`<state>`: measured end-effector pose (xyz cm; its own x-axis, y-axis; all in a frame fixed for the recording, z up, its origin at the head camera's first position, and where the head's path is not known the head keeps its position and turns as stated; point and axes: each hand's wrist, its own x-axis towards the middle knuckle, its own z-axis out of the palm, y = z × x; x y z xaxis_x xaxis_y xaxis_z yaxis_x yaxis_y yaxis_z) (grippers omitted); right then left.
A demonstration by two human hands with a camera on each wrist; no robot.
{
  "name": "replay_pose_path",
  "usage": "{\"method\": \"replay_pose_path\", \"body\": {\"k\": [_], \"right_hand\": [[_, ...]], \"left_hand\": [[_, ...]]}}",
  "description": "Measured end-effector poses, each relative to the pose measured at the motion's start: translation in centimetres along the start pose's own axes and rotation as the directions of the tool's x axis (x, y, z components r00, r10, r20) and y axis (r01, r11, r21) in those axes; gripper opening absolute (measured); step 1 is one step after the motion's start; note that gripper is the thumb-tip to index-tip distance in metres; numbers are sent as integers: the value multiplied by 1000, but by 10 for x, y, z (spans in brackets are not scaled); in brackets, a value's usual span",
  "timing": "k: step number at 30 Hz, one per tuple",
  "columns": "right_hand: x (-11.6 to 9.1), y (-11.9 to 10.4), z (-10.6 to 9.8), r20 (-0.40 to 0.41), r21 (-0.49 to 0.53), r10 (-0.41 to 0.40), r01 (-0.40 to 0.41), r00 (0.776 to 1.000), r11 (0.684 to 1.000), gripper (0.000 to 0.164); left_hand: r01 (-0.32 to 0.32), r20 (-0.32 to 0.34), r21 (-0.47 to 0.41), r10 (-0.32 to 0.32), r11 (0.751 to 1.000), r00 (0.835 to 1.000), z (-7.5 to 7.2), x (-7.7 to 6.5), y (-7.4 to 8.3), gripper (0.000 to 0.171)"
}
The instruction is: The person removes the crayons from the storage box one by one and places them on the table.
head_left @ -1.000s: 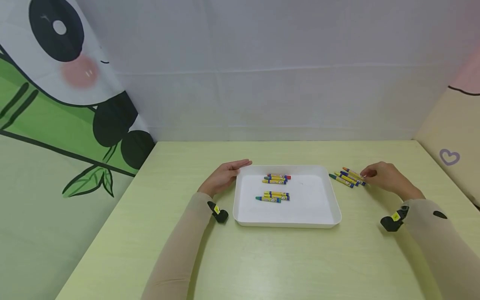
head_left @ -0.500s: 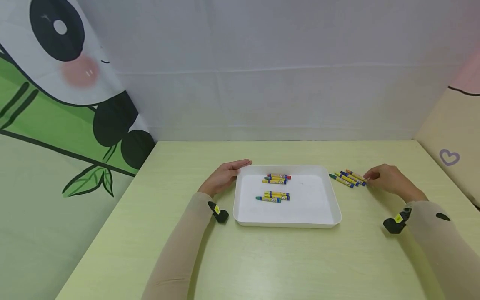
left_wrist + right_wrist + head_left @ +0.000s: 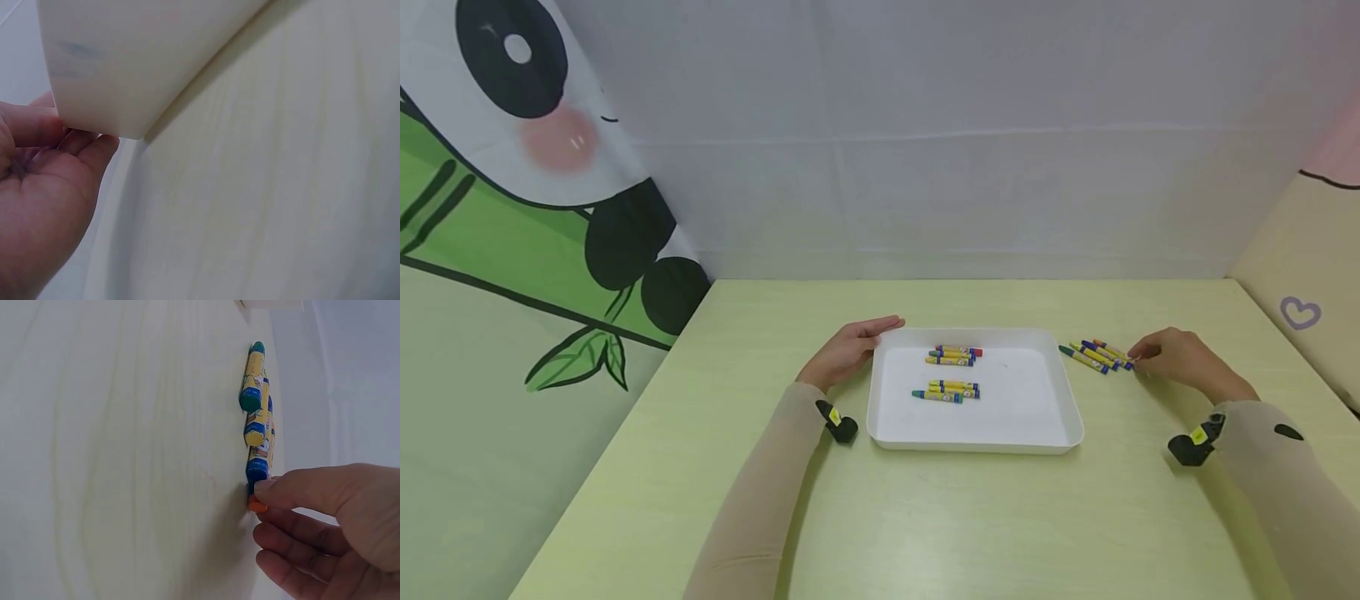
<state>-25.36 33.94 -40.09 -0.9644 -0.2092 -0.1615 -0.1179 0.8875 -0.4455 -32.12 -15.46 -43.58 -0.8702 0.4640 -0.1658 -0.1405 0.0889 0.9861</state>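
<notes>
My left hand (image 3: 841,354) holds the white tray (image 3: 887,421) at its far left corner. In the left wrist view, the thumb and fingertips are at the edge of the tray wall (image 3: 125,69). Right of the tray, my right hand (image 3: 1176,360) pinches the near end of an orange crayon (image 3: 257,505) between thumb and index finger; the other fingers are loosely bent. Lying alongside it are a blue crayon (image 3: 257,467), a yellow crayon (image 3: 254,434) and a green crayon (image 3: 252,378), all with yellow wrappers.
Inside the tray lie two small groups of crayons, a far group (image 3: 950,362) with a red one and a near group (image 3: 938,397) with a green one. The pale wooden table (image 3: 970,525) ends at a white cloth backdrop (image 3: 955,200). Printed cloth (image 3: 535,300) hangs at the left.
My right hand has shifted slightly right and toward me, drawing the orange crayon along beside the others. The left hand keeps its place at the tray.
</notes>
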Motion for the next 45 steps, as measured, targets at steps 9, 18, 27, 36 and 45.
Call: {"method": "replay_pose_path", "body": {"k": [9, 18, 27, 36, 45], "right_hand": [[-1, -4, -6, -2, 10, 17, -17, 1000, 1000, 30], [1, -23, -12, -15, 21, -10, 10, 1000, 1000, 32], [8, -50, -13, -17, 50, -64, 65, 998, 997, 34], [17, -81, -11, 8, 64, -146, 145, 989, 987, 29], [26, -103, -10, 74, 102, -200, 192, 977, 976, 29]], "left_hand": [[0, 11, -5, 0, 1000, 1000, 2, 3, 0, 46], [-16, 11, -1, 16, 1000, 1000, 1, 4, -2, 46], [-18, 15, 7, 18, 1000, 1000, 2, 3, -2, 46], [-6, -1, -12, 6, 1000, 1000, 1, 1, 0, 45], [0, 3, -16, 0, 1000, 1000, 1, 1, -1, 46]]}}
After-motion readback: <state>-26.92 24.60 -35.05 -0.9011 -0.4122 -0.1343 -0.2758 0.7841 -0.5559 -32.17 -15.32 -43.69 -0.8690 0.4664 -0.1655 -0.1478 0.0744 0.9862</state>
